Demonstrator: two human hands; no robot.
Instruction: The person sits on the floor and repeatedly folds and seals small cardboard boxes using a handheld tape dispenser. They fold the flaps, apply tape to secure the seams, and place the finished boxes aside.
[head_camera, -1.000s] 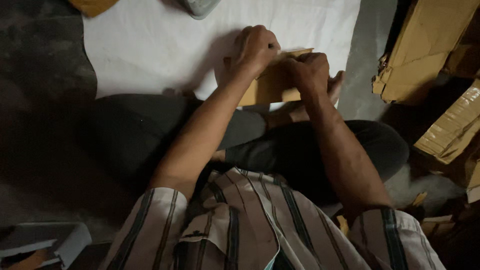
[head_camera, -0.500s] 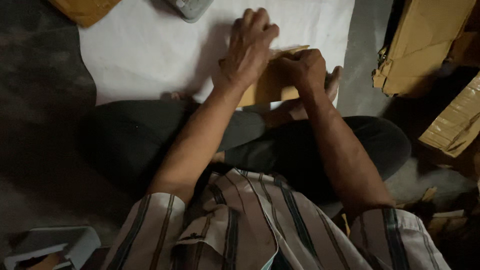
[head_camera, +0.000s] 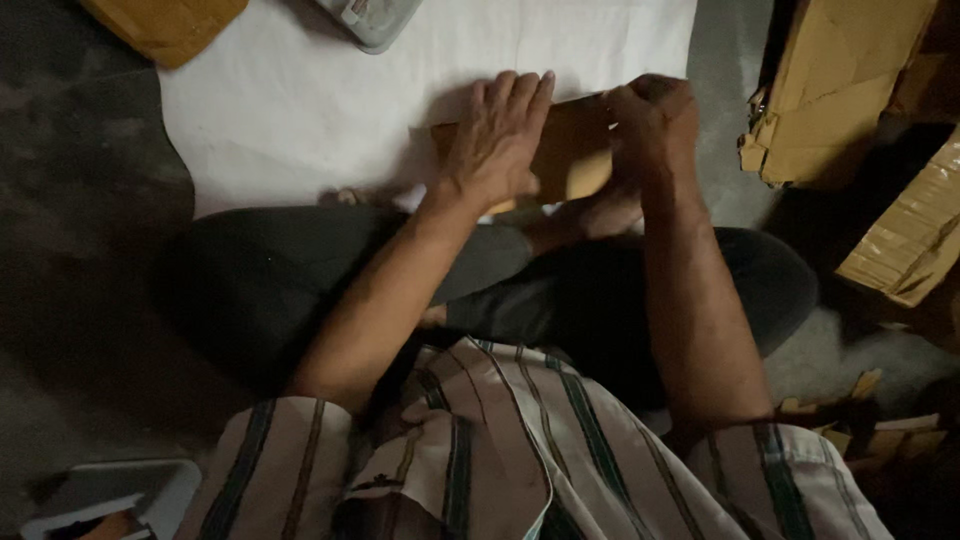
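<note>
The left hand (head_camera: 497, 140) is lying flat with its fingers close together, pressing on a brown cardboard piece (head_camera: 570, 150) on the white sheet (head_camera: 300, 110). The right hand (head_camera: 655, 125) is curling its fingers around the piece's right edge, maybe pinching it. Bare white sheet is lying open to the left.

So the left hand (head_camera: 497, 140) went from curled up over the brown cardboard piece (head_camera: 570, 150) to flat, fingers (head_camera: 520, 95) stretched out and pressing on it. The right hand (head_camera: 650, 125) shifted toward the piece's right end, and more of the cardboard shows now.
</note>
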